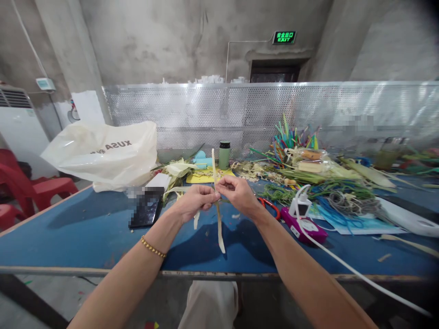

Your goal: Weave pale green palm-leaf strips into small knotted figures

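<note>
Both hands meet over the middle of the blue table, fingertips pinched close together. A long pale leaf strip passes upright between them, one end rising above my fingers and the other hanging toward the table. My left hand pinches where the strips cross. Out to its left stretches another pale strip, and a short piece dangles below. My right hand is closed with thumb and index finger on the strip just above that crossing. How the strips are joined is hidden by my fingertips.
Left of my hands lie a dark phone and a big white plastic bag. Behind stands a green bottle. At right are red-handled scissors, a purple power block with a white cable, and tangled cords.
</note>
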### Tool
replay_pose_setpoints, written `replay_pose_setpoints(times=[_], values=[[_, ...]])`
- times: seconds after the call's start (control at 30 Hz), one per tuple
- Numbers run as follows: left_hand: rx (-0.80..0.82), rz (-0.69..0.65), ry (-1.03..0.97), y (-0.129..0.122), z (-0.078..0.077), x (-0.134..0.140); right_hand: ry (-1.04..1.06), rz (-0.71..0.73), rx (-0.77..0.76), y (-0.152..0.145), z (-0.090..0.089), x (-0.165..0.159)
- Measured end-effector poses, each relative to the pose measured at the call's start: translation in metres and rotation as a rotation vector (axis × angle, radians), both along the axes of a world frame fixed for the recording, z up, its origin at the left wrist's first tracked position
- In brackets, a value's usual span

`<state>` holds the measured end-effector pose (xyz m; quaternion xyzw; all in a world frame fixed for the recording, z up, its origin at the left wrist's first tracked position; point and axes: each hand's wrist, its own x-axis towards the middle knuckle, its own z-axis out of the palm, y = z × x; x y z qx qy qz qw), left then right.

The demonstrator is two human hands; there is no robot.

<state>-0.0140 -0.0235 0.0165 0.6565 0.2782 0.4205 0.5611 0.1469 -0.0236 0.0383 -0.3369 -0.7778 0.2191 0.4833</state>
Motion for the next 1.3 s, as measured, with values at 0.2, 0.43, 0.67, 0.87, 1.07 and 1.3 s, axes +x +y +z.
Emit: replay_pose_setpoints(times=[0.2, 0.43, 0.67, 0.87, 1.07, 1.3], values=[[-0.043, 0.014, 0.010, -0.002, 0.003, 0.002, 0.019, -0.019, 0.030, 0.000, -0.004, -0.002], [-0.105, 0.106, -0.126, 0.002, 0.004, 0.000, 0.096, 0.040, -0.378, 0.006, -0.007, 0.007], [-0.075, 0.152, -0.129, 0.004, 0.007, -0.002, 0.020, 0.227, -0.472, 0.001, -0.008, 0.014], [0.043, 0.231, -0.019, 0.005, 0.005, -0.002, -0.159, 0.108, -0.254, 0.007, -0.010, 0.015], [-0.004, 0.209, 0.006, 0.006, 0.005, -0.004, -0.371, -0.105, 0.327, 0.008, -0.009, 0.012], [-0.006, 0.169, -0.022, 0.007, 0.005, -0.007, -0.446, -0.163, 0.433, 0.006, -0.009, 0.013]])
